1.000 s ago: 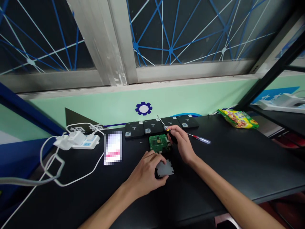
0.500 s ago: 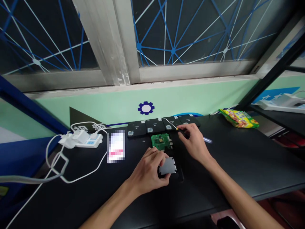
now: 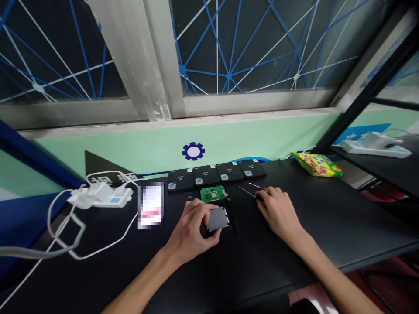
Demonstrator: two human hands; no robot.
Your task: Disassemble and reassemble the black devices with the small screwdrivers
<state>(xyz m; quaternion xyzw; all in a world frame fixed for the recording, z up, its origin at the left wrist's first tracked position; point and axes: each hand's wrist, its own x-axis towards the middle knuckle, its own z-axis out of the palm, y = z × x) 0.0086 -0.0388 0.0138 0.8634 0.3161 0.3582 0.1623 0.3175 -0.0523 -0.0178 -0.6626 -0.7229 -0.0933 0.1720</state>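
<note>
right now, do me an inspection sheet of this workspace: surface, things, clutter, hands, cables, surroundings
surface: black tabletop
things: green circuit board just beyond the grey-faced part; two screwdrivers, handles hidden; four black cases in a row near the wall
clutter: yellow-green packet; lit screen, pixelated
hands: left hand grips the grey-faced part; right hand over the screwdrivers, grip unclear
cables: white cables loop around the power strip
surroundings: pale green wall, patterned windows
</note>
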